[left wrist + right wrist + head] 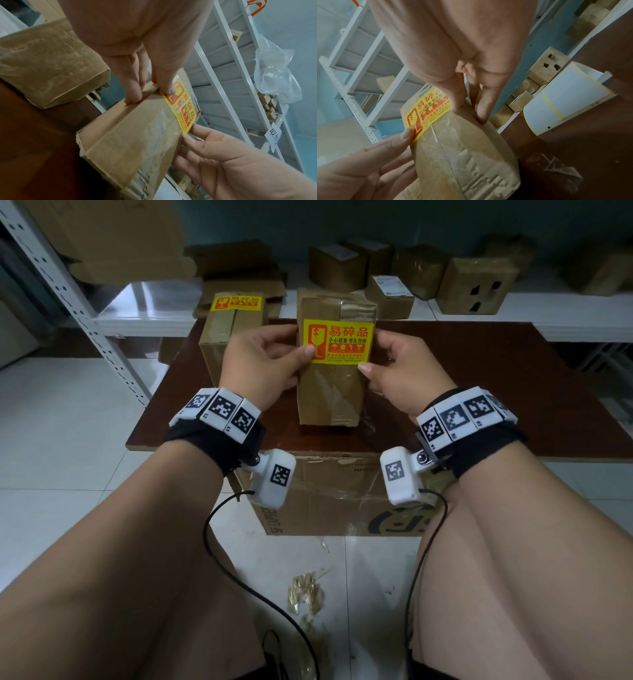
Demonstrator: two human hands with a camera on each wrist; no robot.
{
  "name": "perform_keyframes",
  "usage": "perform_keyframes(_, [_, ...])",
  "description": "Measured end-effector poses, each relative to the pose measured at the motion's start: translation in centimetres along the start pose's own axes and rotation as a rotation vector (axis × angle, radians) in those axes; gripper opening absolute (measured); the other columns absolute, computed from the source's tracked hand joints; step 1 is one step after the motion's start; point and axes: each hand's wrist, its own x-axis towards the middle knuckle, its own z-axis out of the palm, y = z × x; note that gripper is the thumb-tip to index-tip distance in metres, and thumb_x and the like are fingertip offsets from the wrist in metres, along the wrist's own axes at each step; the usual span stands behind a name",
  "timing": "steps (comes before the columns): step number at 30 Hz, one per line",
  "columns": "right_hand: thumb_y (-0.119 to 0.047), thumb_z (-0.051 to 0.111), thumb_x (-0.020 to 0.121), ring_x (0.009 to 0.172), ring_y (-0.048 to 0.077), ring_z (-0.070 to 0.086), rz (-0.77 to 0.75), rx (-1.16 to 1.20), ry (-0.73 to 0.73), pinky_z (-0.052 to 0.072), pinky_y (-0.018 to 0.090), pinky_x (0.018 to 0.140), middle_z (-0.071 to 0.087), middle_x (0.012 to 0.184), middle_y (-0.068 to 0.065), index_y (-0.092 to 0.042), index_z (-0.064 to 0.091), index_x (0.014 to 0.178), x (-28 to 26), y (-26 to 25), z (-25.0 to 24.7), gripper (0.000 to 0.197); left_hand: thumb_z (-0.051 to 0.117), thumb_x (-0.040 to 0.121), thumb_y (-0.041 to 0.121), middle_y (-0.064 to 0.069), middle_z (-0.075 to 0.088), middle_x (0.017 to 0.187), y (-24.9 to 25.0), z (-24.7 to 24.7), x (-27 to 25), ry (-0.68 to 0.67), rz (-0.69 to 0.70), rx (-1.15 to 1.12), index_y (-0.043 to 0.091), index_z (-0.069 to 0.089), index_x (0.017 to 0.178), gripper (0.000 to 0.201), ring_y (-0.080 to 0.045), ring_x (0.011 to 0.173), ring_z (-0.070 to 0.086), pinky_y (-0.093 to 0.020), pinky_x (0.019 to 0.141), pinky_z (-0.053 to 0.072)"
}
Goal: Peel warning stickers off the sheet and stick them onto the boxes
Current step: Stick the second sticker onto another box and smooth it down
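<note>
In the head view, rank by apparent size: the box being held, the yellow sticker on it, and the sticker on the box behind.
1. Held box, largest.
2. Its yellow sticker.
3. Sticker on the rear box, smallest, though it sits farther from the camera, so both stickers may match.

Left hand point(263, 364) fingers hidden behind taped box point(330, 392); only thumb shows in head view. Right hand point(399, 371) fingers likewise behind box's far side. Small print on yellow sticker point(337, 341) too fine to read. Second stickered box point(227, 337) partly covered by left hand. Sticker sheet point(563, 102) cut by table point(590, 135) edge, surface blurred. Shelf boxes point(476, 289) dim, labels unreadable.
</note>
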Motion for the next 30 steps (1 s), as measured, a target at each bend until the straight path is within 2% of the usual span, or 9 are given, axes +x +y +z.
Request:
perform_keyframes(3, [-0.034, 0.079, 0.092, 0.124, 0.014, 0.069, -0.017, 0.024, 0.015, 0.054, 0.051, 0.112, 0.076, 0.127, -0.012, -0.031, 0.07, 0.137, -0.4, -0.1, -0.1, 0.045, 0.082, 0.092, 0.007, 0.0, 0.081, 0.116, -0.4, 0.0, 0.1, -0.066, 0.033, -0.01, 0.014, 0.066, 0.142, 0.054, -0.011, 0.11, 0.077, -0.031, 0.083, 0.066])
perform_keyframes(7, [-0.05, 0.086, 0.086, 0.108, 0.001, 0.072, -0.009, 0.028, 0.129, 0.059, 0.038, 0.103, 0.079, 0.113, -0.013, -0.03, 0.074, 0.126, -1.2, -0.9, -0.1, 0.046, 0.088, 0.083, 0.017, -0.004, 0.077, 0.128, -0.6, 0.3, -0.1, -0.107, 0.059, -0.003, 0.018, 0.069, 0.14, 0.061, -0.018, 0.122, 0.073, -0.047, 0.095, 0.065])
perform_keyframes(10, [-0.052, 0.087, 0.083, 0.111, 0.004, 0.07, -0.024, -0.066, 0.159, 0.058, 0.036, 0.101, 0.076, 0.117, -0.013, -0.028, 0.072, 0.129, -1.3, -1.0, -0.1, 0.053, 0.09, 0.082, 0.035, -0.002, 0.079, 0.125, -0.3, 0.9, -0.4, -0.113, 0.088, -0.003, 0.018, 0.073, 0.136, 0.059, -0.014, 0.119, 0.074, -0.038, 0.089, 0.065])
perform_keyframes(13, [-0.041, 0.082, 0.093, 0.125, 0.012, 0.065, -0.024, -0.102, 0.133, 0.054, 0.043, 0.109, 0.073, 0.13, -0.009, -0.027, 0.071, 0.134, -1.0, -0.9, -0.1, 0.045, 0.086, 0.091, 0.027, 0.008, 0.083, 0.106, -0.3, 1.0, -0.3, -0.038, 0.093, -0.024, 0.023, 0.078, 0.125, 0.035, -0.004, 0.1, 0.078, -0.023, 0.077, 0.063])
perform_keyframes(16, [-0.038, 0.075, 0.097, 0.133, 0.018, 0.062, -0.011, -0.067, 0.101, 0.053, 0.052, 0.112, 0.071, 0.137, -0.008, -0.031, 0.07, 0.138, -0.6, -0.4, 0.0, 0.042, 0.079, 0.097, 0.019, 0.011, 0.082, 0.106, -0.5, 0.5, 0.2, -0.011, 0.034, -0.028, 0.023, 0.077, 0.128, 0.031, -0.003, 0.104, 0.077, -0.023, 0.081, 0.064])
perform_keyframes(20, [-0.054, 0.079, 0.089, 0.12, 0.005, 0.068, -0.011, 0.035, 0.104, 0.057, 0.047, 0.108, 0.077, 0.123, -0.016, -0.035, 0.074, 0.126, -0.9, -0.4, -0.1, 0.041, 0.068, 0.103, 0.007, 0.0, 0.08, 0.116, -0.4, 0.3, 0.3, -0.064, -0.004, -0.052, 0.016, 0.072, 0.135, 0.034, -0.011, 0.112, 0.076, -0.019, 0.081, 0.062])
perform_keyframes(23, [-0.058, 0.089, 0.076, 0.121, 0.007, 0.066, -0.001, 0.036, 0.183, 0.058, 0.047, 0.106, 0.077, 0.122, -0.013, -0.032, 0.075, 0.124, -0.8, -0.1, -0.5, 0.056, 0.075, 0.1, 0.02, 0.003, 0.081, 0.107, 0.2, 0.4, -0.4, -0.059, 0.014, -0.052, 0.015, 0.076, 0.128, 0.028, -0.009, 0.103, 0.078, -0.023, 0.081, 0.064])
perform_keyframes(26, [-0.034, 0.093, 0.081, 0.116, 0.011, 0.074, 0.022, 0.094, 0.107, 0.062, 0.045, 0.102, 0.08, 0.118, -0.006, -0.022, 0.073, 0.133, -0.7, 0.1, -0.7, 0.057, 0.085, 0.091, 0.033, 0.011, 0.081, 0.089, 0.5, -0.1, -0.8, -0.022, 0.087, 0.016, 0.024, 0.081, 0.113, 0.024, 0.001, 0.079, 0.077, -0.014, 0.065, 0.058])
perform_keyframes(30, [-0.001, 0.08, 0.093, 0.109, 0.013, 0.078, 0.036, 0.165, -0.029, 0.064, 0.038, 0.097, 0.081, 0.116, -0.002, -0.016, 0.066, 0.143, -1.1, -0.4, -0.7, 0.054, 0.082, 0.093, 0.017, 0.017, 0.08, 0.098, 0.4, -1.2, -0.3, -0.048, 0.093, 0.059, 0.023, 0.079, 0.12, 0.028, 0.004, 0.09, 0.077, -0.013, 0.071, 0.059])
